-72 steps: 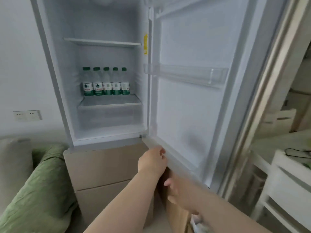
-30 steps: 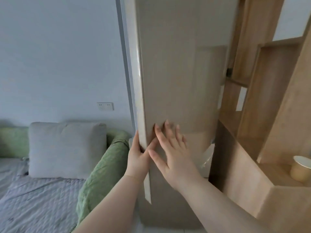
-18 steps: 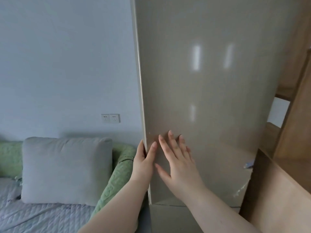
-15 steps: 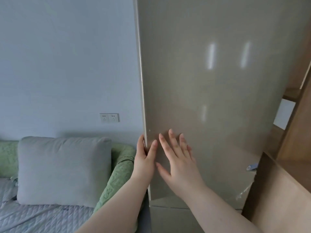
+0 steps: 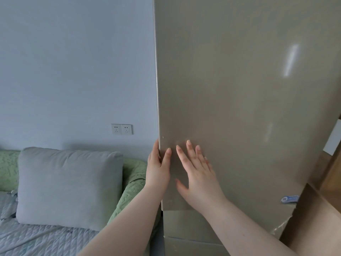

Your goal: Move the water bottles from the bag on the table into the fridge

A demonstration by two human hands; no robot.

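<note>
The beige fridge door [image 5: 239,100] fills the right half of the view and stands flush against the fridge body. My left hand [image 5: 158,169] wraps the door's left edge, thumb on the front and fingers round the side. My right hand [image 5: 197,174] lies flat on the door front with its fingers spread, just right of the left hand. The water bottles are hidden behind the door. The bag and the table are out of view.
A lower fridge drawer front [image 5: 184,224] sits below the door. A grey pillow [image 5: 70,185] and green quilt [image 5: 132,183] lie on a bed at the left. A double wall socket [image 5: 122,129] is on the blue wall. Wooden shelving [image 5: 317,209] stands at the right.
The fridge door, open earlier with several bottles showing on a shelf, has swung shut under both hands. In the last half second the hands have stayed pressed on it.
</note>
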